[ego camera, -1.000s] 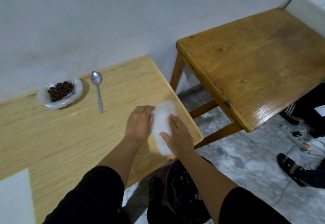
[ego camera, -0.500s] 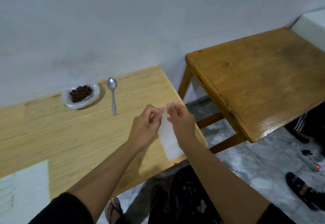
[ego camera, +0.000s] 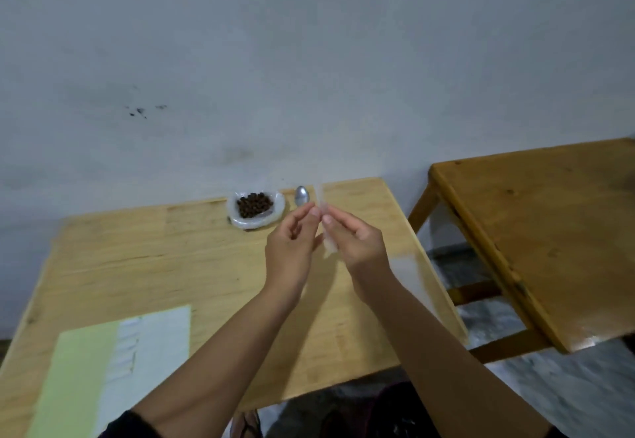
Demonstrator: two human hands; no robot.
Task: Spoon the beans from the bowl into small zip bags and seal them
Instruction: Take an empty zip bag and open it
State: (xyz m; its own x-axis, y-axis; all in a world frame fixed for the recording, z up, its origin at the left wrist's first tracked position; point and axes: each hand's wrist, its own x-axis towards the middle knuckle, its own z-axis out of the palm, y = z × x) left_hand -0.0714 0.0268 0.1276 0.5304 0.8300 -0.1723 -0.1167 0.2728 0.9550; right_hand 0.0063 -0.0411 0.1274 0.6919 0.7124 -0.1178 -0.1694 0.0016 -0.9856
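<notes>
bag: small clear zip bag, kinda blurry, held up between both hands
left hand: pinching its top edge
right hand: pinching it too
bowl: beans, on the counter just behind

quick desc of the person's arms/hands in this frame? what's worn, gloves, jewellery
Both the left hand and the right hand are bare, with no gloves, and no rings or watch show. Forearms are uncovered. A dark sleeve ends near the left elbow; the right arm's sleeve is barely in frame.
</notes>
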